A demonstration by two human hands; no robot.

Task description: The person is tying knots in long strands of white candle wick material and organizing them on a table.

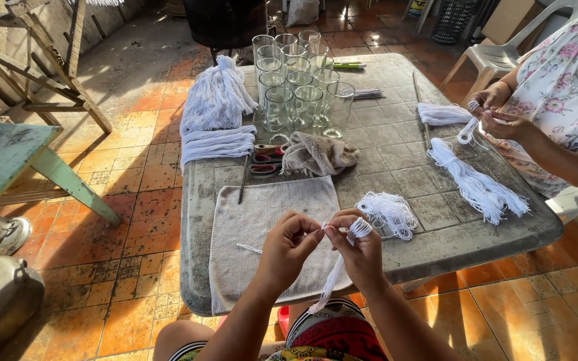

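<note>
Standing on terracotta floor tiles (135, 200), grey table (396, 180).

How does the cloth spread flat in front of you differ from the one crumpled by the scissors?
The grey towel lies spread flat at the near table edge; the brownish rag sits bunched in a heap near the glasses. The towel looks larger and paler, the rag darker. A loose white thread lies on the towel. Both rest on the table.

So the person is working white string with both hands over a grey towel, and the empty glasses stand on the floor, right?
Not quite. The head view shows the glasses standing on the table, not the floor. Both the left hand and right hand do work white string over the grey towel.
</note>
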